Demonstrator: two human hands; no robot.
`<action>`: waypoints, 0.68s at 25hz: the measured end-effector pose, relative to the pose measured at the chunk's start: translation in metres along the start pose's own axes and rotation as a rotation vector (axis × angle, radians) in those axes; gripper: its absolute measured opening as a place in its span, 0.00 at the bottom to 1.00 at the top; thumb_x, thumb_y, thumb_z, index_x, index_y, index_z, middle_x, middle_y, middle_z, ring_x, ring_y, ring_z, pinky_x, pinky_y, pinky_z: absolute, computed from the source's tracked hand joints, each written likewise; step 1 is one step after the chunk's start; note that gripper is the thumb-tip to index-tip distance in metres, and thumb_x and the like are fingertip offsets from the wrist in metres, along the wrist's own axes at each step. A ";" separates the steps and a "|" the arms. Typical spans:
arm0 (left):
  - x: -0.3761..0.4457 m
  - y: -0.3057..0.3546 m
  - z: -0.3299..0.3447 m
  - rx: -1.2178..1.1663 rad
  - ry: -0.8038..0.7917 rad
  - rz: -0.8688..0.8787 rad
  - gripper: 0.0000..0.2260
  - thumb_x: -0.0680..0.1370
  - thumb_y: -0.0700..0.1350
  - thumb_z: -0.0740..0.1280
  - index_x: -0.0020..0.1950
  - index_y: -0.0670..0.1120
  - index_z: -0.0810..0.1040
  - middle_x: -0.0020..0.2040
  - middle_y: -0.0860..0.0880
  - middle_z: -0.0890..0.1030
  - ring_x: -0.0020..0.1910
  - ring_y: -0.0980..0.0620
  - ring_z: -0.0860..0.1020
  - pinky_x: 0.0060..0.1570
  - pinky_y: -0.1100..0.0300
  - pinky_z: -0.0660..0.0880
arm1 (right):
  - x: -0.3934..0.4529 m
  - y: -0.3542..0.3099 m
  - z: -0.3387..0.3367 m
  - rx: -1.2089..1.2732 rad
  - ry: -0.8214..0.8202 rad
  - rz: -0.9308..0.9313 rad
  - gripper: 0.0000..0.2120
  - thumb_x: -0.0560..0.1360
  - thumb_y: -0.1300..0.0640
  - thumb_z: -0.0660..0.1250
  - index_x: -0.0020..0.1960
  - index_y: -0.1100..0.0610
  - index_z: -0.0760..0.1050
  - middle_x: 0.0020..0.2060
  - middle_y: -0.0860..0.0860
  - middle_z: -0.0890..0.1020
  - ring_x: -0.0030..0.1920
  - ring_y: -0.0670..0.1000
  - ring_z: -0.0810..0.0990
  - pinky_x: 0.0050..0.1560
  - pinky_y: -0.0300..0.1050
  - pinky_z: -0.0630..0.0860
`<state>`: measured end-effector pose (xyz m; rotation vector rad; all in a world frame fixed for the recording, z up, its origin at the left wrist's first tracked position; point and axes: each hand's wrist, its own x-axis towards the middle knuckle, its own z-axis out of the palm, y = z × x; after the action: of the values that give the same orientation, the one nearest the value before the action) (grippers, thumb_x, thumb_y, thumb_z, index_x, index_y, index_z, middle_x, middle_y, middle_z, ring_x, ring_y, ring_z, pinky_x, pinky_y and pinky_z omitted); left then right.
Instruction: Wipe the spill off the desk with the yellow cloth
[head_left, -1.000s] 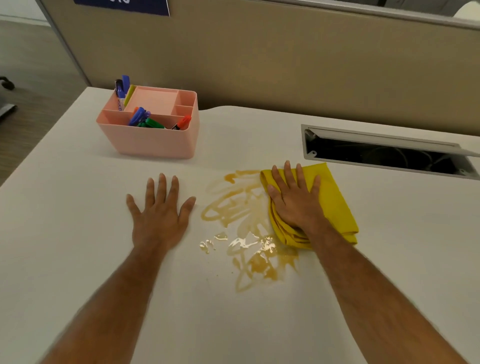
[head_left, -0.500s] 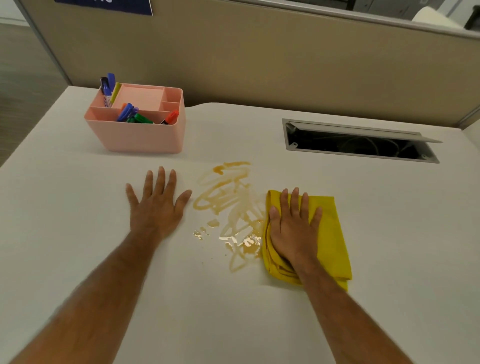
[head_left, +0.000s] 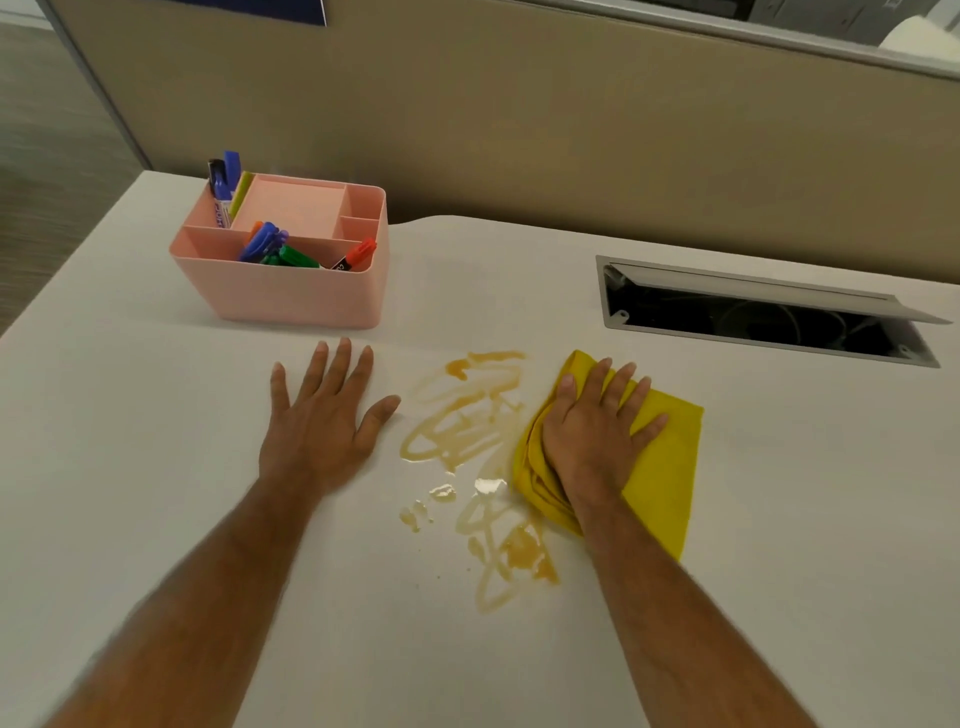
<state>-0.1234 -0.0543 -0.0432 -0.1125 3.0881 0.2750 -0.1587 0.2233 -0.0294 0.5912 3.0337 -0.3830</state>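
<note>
A brownish smeared spill (head_left: 467, 431) spreads across the white desk (head_left: 156, 415), with wet streaks and drops running toward me. The folded yellow cloth (head_left: 665, 467) lies at the spill's right edge. My right hand (head_left: 597, 431) presses flat on the cloth's left part, fingers spread, and bunches its left edge. My left hand (head_left: 322, 415) rests flat on the bare desk just left of the spill, fingers apart, holding nothing.
A pink desk organizer (head_left: 291, 270) with several markers stands at the back left. An open cable hatch (head_left: 753, 317) is cut into the desk at the back right. A beige partition (head_left: 571, 114) runs behind the desk.
My right hand slid the cloth toward me along the spill's right side, then back away from me. The left hand stayed flat in place.
</note>
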 end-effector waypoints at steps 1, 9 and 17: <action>0.001 0.000 0.000 0.002 -0.001 -0.003 0.37 0.76 0.70 0.33 0.82 0.54 0.46 0.83 0.51 0.47 0.81 0.50 0.43 0.76 0.39 0.39 | 0.013 -0.006 0.001 0.000 -0.003 -0.008 0.31 0.84 0.40 0.41 0.83 0.54 0.48 0.83 0.56 0.48 0.82 0.59 0.41 0.77 0.70 0.38; 0.003 -0.003 0.004 0.037 0.013 -0.016 0.35 0.76 0.69 0.33 0.81 0.55 0.44 0.83 0.52 0.46 0.81 0.50 0.42 0.76 0.39 0.38 | 0.077 -0.040 0.008 -0.089 -0.052 -0.312 0.31 0.83 0.39 0.40 0.83 0.51 0.47 0.83 0.54 0.48 0.82 0.58 0.42 0.77 0.70 0.39; 0.004 -0.004 0.005 0.034 0.014 -0.002 0.37 0.75 0.69 0.31 0.81 0.55 0.45 0.83 0.51 0.46 0.81 0.50 0.43 0.76 0.38 0.39 | 0.077 -0.023 0.008 -0.202 -0.144 -0.723 0.30 0.83 0.38 0.38 0.82 0.46 0.42 0.83 0.49 0.43 0.82 0.54 0.39 0.79 0.65 0.37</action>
<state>-0.1267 -0.0573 -0.0493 -0.1174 3.1050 0.2229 -0.2390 0.2285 -0.0377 -0.5380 2.9790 -0.1094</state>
